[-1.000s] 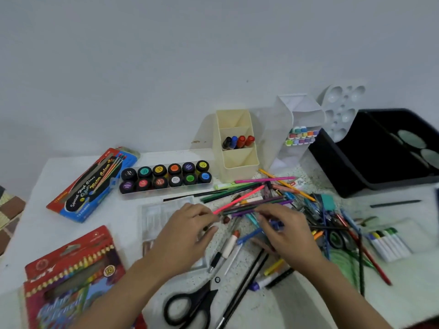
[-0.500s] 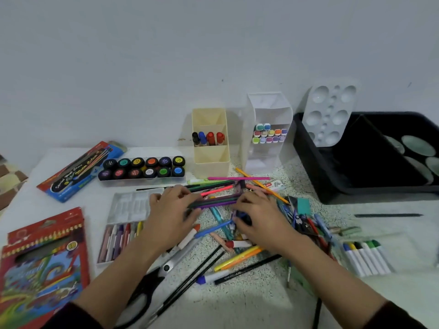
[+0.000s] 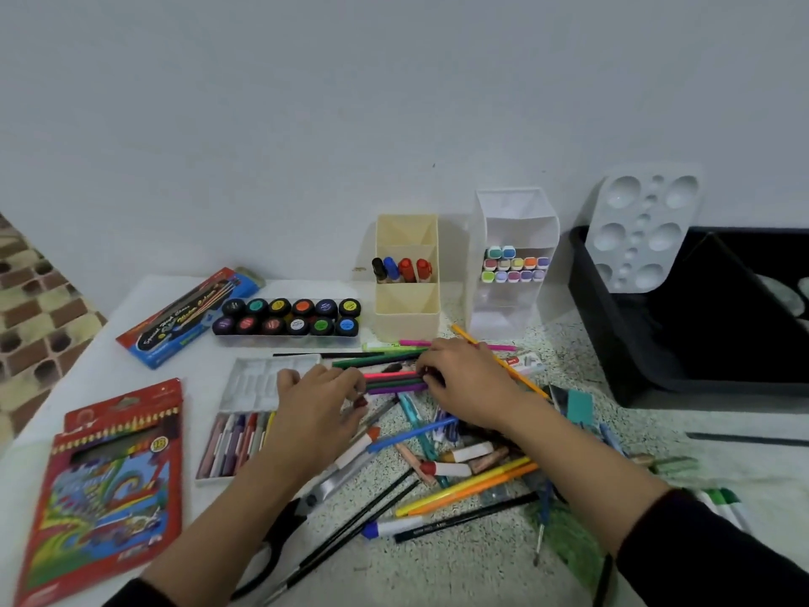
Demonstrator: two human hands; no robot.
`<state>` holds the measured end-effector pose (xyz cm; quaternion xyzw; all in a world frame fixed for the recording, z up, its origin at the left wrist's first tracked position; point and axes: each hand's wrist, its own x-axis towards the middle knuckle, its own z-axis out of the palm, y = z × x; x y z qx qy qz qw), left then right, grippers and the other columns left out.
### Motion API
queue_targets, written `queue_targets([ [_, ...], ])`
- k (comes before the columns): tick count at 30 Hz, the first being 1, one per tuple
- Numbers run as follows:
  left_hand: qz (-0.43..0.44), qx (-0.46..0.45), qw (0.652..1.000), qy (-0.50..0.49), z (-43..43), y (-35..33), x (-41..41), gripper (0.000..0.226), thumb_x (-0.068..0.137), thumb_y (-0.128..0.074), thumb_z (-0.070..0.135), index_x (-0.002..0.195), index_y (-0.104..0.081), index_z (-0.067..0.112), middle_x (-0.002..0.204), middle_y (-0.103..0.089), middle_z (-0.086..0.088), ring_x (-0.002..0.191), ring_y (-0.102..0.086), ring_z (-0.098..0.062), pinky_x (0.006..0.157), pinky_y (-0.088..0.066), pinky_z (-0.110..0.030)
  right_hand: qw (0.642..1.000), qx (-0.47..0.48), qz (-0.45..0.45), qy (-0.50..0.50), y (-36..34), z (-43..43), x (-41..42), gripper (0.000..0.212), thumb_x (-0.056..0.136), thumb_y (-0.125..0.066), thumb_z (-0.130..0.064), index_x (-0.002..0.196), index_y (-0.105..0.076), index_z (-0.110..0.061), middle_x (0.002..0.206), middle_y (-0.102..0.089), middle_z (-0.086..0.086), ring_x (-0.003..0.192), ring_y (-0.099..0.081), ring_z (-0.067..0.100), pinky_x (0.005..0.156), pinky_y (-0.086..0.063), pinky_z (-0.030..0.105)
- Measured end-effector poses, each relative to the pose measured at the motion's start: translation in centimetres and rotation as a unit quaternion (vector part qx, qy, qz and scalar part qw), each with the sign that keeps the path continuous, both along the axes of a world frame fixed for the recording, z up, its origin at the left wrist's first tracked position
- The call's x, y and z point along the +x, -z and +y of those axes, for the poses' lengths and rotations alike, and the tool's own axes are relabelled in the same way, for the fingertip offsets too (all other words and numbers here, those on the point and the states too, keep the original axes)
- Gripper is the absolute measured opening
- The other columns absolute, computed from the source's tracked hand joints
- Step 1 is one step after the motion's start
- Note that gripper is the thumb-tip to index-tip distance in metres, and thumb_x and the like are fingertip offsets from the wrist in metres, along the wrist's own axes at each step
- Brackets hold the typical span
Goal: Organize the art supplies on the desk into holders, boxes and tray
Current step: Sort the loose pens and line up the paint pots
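A small bundle of thin felt pens [image 3: 394,382], pink, green and purple, lies level between my two hands over the middle of the desk. My left hand [image 3: 321,403] pinches its left end and my right hand [image 3: 466,381] grips its right end. Below them spreads a loose heap of pens, pencils and brushes [image 3: 455,466]. A cream holder [image 3: 407,278] with several markers and a clear holder [image 3: 514,260] with pastel markers stand at the back. The open clear marker case [image 3: 249,414] lies left of my left hand.
A rack of paint pots [image 3: 289,317] and a blue brush pack [image 3: 188,317] lie at the back left. A red pencil box [image 3: 105,488] is near left. A black tray [image 3: 700,317] with a white palette [image 3: 641,230] stands right. Black scissors [image 3: 284,541] lie near the front.
My hands have drawn the pens together into a tight bundle and shifted slightly toward the back. The camera has turned, so everything sits further right in view.
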<state>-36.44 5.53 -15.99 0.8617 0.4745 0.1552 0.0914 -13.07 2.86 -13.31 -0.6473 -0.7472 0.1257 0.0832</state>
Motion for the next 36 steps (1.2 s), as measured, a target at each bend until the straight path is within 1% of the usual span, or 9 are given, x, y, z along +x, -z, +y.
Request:
queue_targets([
  [4,-0.001,0.012,1.000,0.009,0.1,0.3,-0.3,0.020,0.077,-0.082,0.025,0.085,-0.065,0.033,0.078,-0.067,0.018,0.080,-0.059,-0.015,0.070,-0.019,-0.037,0.999,-0.034,0.007,-0.012,-0.6,0.2,0.3,0.015,0.092,-0.060,-0.029,0.104,-0.068,-0.025,0.108,-0.059,-0.004,0.102,-0.056,0.020,0.095,-0.045,0.046],
  [7,-0.028,0.020,0.999,0.032,-0.1,-0.1,-0.6,0.003,0.082,-0.062,0.033,0.084,-0.063,0.034,0.079,-0.063,0.019,0.082,-0.056,-0.013,0.071,-0.022,-0.036,0.999,-0.041,0.022,-0.014,-0.7,-0.1,0.3,0.015,0.092,-0.059,-0.031,0.101,-0.070,-0.026,0.108,-0.062,-0.006,0.098,-0.058,0.019,0.093,-0.048,0.045],
  [10,-0.076,0.007,0.996,0.050,-0.1,-1.5,-1.2,0.018,0.084,-0.048,0.038,0.090,-0.064,0.036,0.088,-0.060,0.021,0.090,-0.055,-0.008,0.075,-0.029,-0.036,0.999,-0.044,0.025,0.000,-0.7,-0.2,0.1,0.021,0.094,-0.050,-0.023,0.097,-0.069,-0.027,0.102,-0.067,-0.005,0.093,-0.060,0.020,0.092,-0.050,0.047],
  [14,-0.188,-0.011,0.980,0.064,0.2,-3.6,-1.6,0.012,0.091,-0.063,0.026,0.099,-0.068,0.032,0.092,-0.060,0.020,0.092,-0.058,-0.006,0.084,-0.042,-0.034,0.999,-0.033,0.003,0.023,-0.5,-0.5,-0.7,0.021,0.095,-0.047,-0.012,0.093,-0.063,-0.026,0.102,-0.066,-0.003,0.099,-0.057,0.021,0.094,-0.045,0.048],
  [19,-0.270,-0.082,0.958,0.039,0.2,-5.1,-1.2,0.018,0.093,-0.068,0.012,0.103,-0.068,0.027,0.089,-0.062,0.011,0.090,-0.060,-0.011,0.078,-0.041,-0.011,0.998,0.004,-0.035,0.052,-0.1,-1.0,-1.5,0.020,0.098,-0.051,-0.019,0.107,-0.067,-0.024,0.110,-0.062,-0.002,0.111,-0.051,0.023,0.095,-0.039,0.047],
  [28,-0.334,-0.211,0.918,0.043,-0.1,-3.6,0.1,0.016,0.096,-0.065,0.011,0.096,-0.068,0.027,0.098,-0.065,0.003,0.082,-0.067,-0.007,0.072,-0.054,-0.018,0.993,-0.025,-0.051,0.099,-0.1,-0.6,-2.2,0.021,0.100,-0.054,-0.022,0.116,-0.067,-0.026,0.120,-0.062,-0.002,0.123,-0.046,0.024,0.102,-0.032,0.054],
  [30,-0.336,-0.218,0.915,0.048,-0.2,-3.6,0.4,0.016,0.096,-0.065,0.013,0.096,-0.069,0.029,0.100,-0.066,0.005,0.083,-0.068,-0.005,0.073,-0.054,-0.017,0.993,0.002,-0.013,0.121,0.2,-1.2,-2.3,0.017,0.101,-0.054,-0.023,0.112,-0.066,-0.025,0.119,-0.063,-0.002,0.123,-0.046,0.023,0.102,-0.033,0.051],
  [33,-0.348,-0.231,0.907,0.052,-0.3,-3.9,1.2,0.013,0.096,-0.066,0.016,0.097,-0.071,0.028,0.099,-0.068,0.007,0.084,-0.068,-0.003,0.074,-0.056,-0.022,0.977,0.076,0.113,0.165,-0.1,-2.4,-2.5,0.007,0.098,-0.062,-0.023,0.102,-0.067,-0.022,0.101,-0.065,-0.005,0.101,-0.054,0.017,0.090,-0.047,0.043],
  [36,-0.364,-0.244,0.896,0.069,-0.7,-4.2,2.3,0.012,0.095,-0.067,0.019,0.097,-0.071,0.030,0.099,-0.069,0.008,0.086,-0.069,-0.003,0.073,-0.056,-0.019,0.945,0.112,0.239,0.192,-1.1,-4.5,-2.3,0.003,0.096,-0.066,-0.018,0.099,-0.066,-0.020,0.089,-0.064,-0.008,0.084,-0.057,0.006,0.071,-0.046,0.018],
])
